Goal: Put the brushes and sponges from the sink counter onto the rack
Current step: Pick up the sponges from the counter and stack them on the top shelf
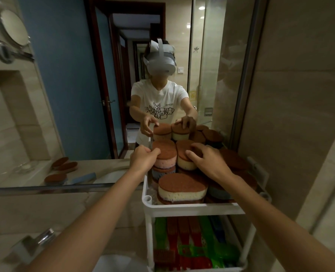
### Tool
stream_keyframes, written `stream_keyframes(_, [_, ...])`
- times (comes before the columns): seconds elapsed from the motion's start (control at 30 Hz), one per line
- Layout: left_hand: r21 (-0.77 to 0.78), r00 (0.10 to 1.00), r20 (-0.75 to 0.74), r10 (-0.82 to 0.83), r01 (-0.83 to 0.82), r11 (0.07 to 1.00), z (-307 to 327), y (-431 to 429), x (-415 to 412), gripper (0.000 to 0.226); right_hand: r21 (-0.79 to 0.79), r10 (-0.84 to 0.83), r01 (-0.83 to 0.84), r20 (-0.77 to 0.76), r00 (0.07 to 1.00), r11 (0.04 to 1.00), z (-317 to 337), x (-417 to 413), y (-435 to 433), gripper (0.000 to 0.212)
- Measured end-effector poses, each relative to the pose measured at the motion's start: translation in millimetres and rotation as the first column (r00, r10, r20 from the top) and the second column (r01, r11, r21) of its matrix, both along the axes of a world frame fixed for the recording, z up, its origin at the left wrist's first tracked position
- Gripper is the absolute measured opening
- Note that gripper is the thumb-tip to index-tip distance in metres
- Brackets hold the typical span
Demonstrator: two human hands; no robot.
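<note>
Sponges (pixel 182 186): brown-topped pads, lying stacked and crowding the top tier of the white rack (pixel 192 210). Left grip (pixel 143 160): fingers curling in and pinching the left edge of a pink sponge (pixel 165 156), which is sitting high on the pile. Right grip (pixel 205 160): fingers bending over the brown top of a cream sponge (pixel 185 162) just beside the pink one and holding it (thumb lying across the top). Brushes (pixel 184 238): green, red and blue ones lying side by side in the lower tier. Faucet (pixel 39 239): showing at lower left, well apart from the rack.
</note>
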State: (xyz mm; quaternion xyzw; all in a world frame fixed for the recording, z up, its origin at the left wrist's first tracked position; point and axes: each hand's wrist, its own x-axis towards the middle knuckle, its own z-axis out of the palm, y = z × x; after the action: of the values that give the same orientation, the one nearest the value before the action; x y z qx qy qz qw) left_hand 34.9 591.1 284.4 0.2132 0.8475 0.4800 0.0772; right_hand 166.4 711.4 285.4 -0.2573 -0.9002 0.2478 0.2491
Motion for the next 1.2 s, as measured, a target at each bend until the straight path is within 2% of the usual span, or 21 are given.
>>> stream_keyframes(0.23, [0.049, 0.996, 0.081, 0.034, -0.038, 0.998, 2.4, -4.7, 4.2, 0.05, 0.057, -0.012, 0.005, 0.111, 0.994, 0.998, 5.2, -2.3, -3.6, 0.049])
stream_keyframes(0.43, [0.066, 0.991, 0.133, 0.011, -0.02, 0.998, 10.7, -5.9, 10.1, 0.034, 0.078, -0.053, 0.043, 0.137, 0.989, 0.996, 7.7, -2.8, -7.5, 0.045])
stream_keyframes(0.53, [0.03, 0.997, 0.073, 0.018, -0.02, 0.999, 14.6, -11.4, 13.4, 0.038, 0.035, -0.05, 0.049, 0.037, 0.998, 0.998, 9.2, 1.3, -14.3, 0.043])
stream_keyframes(0.63, [0.036, 0.999, -0.033, 0.027, -0.026, 0.999, 20.7, -21.5, 19.3, 0.044, 0.104, -0.049, 0.063, -0.128, 0.991, 0.993, 14.8, 1.8, -34.2, 0.042])
stream_keyframes(0.73, [0.115, 0.999, -0.045, 0.01, -0.005, 0.993, 30.4, -44.1, 25.7, 0.015, 0.124, 0.033, 0.0, -0.264, 0.964, 0.992, 20.8, -5.0, -70.4, 0.037])
stream_keyframes(0.77, [0.137, 0.999, -0.044, 0.03, -0.024, 0.99, 30.5, -56.7, 25.7, 0.012, 0.111, 0.063, -0.031, -0.297, 0.953, 0.993, 19.6, -8.9, -85.5, 0.035])
stream_keyframes(0.9, [0.247, 0.994, -0.013, 0.113, -0.106, 0.963, 21.4, -123.1, 20.7, 0.009, 0.0, 0.162, -0.175, -0.367, 0.916, 0.985, 6.0, -23.6, -150.3, 0.027])
stream_keyframes(1.0, [0.307, 0.98, 0.033, 0.194, -0.195, 0.931, -1.7, -193.6, 11.3, 0.008, -0.176, 0.206, -0.279, -0.343, 0.916, 0.944, -21.8, -43.3, -214.0, 0.023])
stream_keyframes(1.07, [0.298, 0.963, 0.084, 0.257, -0.271, 0.915, -25.7, -240.9, -1.7, 0.007, -0.32, 0.217, -0.329, -0.339, 0.915, 0.888, -43.9, -60.0, -260.7, 0.021])
stream_keyframes(1.2, [0.195, 0.896, 0.259, 0.361, -0.414, 0.889, -88.9, -343.7, -25.1, 0.026, -0.513, 0.32, -0.404, -0.248, 0.914, 0.757, -98.1, -95.3, -363.1, 0.023])
